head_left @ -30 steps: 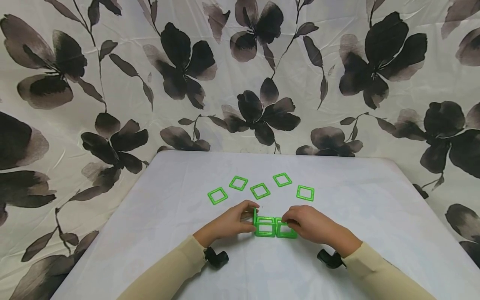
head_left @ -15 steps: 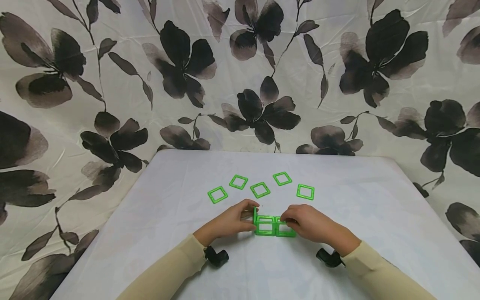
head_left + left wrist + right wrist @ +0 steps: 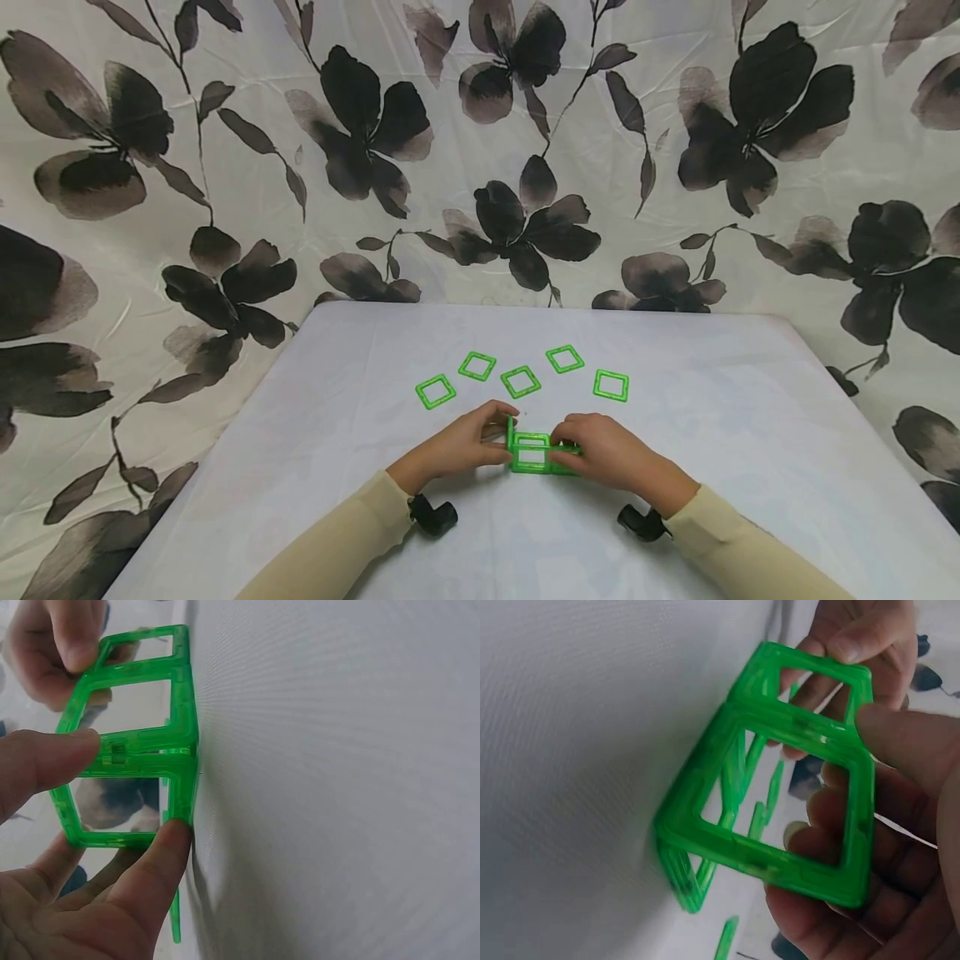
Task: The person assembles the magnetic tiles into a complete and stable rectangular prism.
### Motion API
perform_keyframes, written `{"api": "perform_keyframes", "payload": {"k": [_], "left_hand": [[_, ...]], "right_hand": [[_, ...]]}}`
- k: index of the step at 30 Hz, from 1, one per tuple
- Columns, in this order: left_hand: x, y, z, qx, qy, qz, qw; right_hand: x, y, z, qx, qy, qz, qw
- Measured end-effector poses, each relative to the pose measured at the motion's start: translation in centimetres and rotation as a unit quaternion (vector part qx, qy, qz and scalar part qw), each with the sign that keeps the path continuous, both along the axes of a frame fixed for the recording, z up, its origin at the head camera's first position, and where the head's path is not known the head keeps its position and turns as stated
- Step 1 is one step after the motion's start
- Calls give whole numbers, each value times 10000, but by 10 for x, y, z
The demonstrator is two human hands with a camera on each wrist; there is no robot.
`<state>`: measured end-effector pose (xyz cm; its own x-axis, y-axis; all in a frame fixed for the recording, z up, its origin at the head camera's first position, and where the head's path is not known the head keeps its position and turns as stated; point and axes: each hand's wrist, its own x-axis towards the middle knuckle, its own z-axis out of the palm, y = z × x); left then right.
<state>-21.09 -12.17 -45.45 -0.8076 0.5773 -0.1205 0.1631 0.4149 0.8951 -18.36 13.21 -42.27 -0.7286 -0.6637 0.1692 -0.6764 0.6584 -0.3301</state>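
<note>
Green square frame tiles stand joined edge to edge as a low structure (image 3: 531,472) near the table's middle. At its left end, my left hand (image 3: 457,440) has thumb and fingers around an upright tile (image 3: 112,838). My right hand (image 3: 611,450) is at the right end; in the right wrist view its thumb touches the top corner of the near tile (image 3: 795,883), with curled fingers behind that tile. Part of the right end is hidden behind the right hand in the head view.
Several loose green square tiles lie flat beyond the structure, among them one at the left (image 3: 435,392) and one at the right (image 3: 611,386). A white cloth covers the table (image 3: 300,467). Behind it hangs a floral cloth (image 3: 450,150).
My right hand has shifted slightly left along the structure, covering more of its right end. My left hand has stayed in place on the left end.
</note>
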Motion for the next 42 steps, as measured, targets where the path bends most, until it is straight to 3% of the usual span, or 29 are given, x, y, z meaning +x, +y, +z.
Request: {"api": "perform_keyframes", "payload": {"k": [16, 27, 35, 42], "left_hand": [[0, 0, 1, 32, 35, -44, 10000], [0, 1, 1, 24, 7, -30, 10000], [-8, 1, 2, -448, 302, -44, 9985], [-17, 2, 3, -374, 343, -76, 9987]], "right_hand": [[-1, -2, -3, -61, 114, -82, 9999], [2, 9, 0, -203, -167, -202, 9994], [2, 16, 0, -398, -334, -108, 9986], [3, 16, 0, -578, -519, -64, 9970]]}}
